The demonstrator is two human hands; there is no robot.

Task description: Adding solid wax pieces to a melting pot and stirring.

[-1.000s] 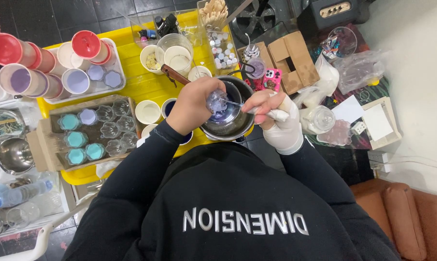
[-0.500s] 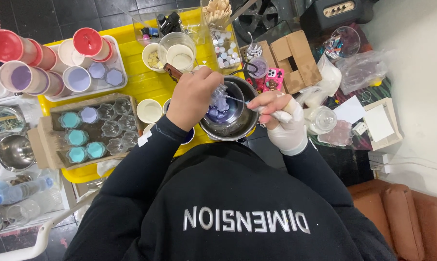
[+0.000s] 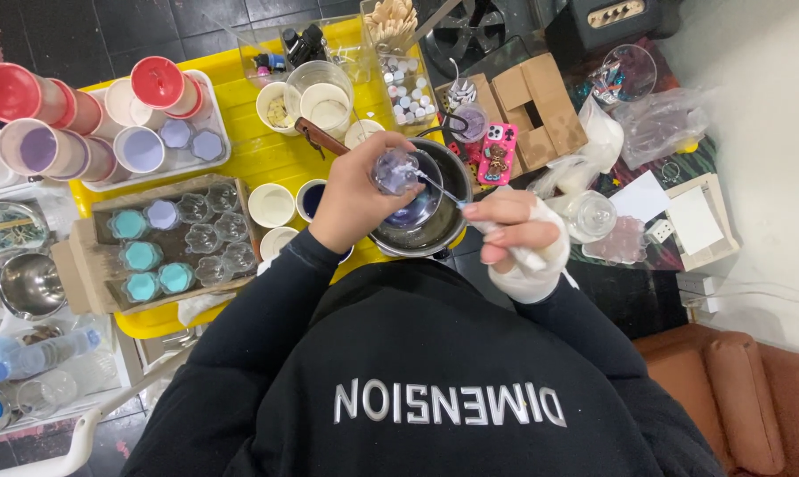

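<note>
Left hand (image 3: 357, 205): clenched round a small clear glass cup (image 3: 396, 170), tipped over the pot.
Right hand (image 3: 516, 240): wrapped in white at the palm, fingers pinching a thin white stick (image 3: 443, 190) that reaches to the cup's mouth.
Glass cup: right at the left fingertips, purple-tinted inside, above the pot's opening.
Dark metal pot (image 3: 427, 231): directly under both sets of fingers, purple liquid showing inside.
Cardboard tray (image 3: 79, 256): well left of the left fingers, holding teal-filled and clear flower-shaped moulds.
Pink phone case (image 3: 496, 152): just beyond the right fingers, rectangular, small figure on its back.
Brown cardboard box (image 3: 532, 104): further beyond, open.
White cups (image 3: 270, 205): near the left wrist on the yellow table (image 3: 258, 157).
Red-rimmed cups (image 3: 156, 84): far left, lying in a white tray.
In the way: left fist hides most of the cup's body.
</note>
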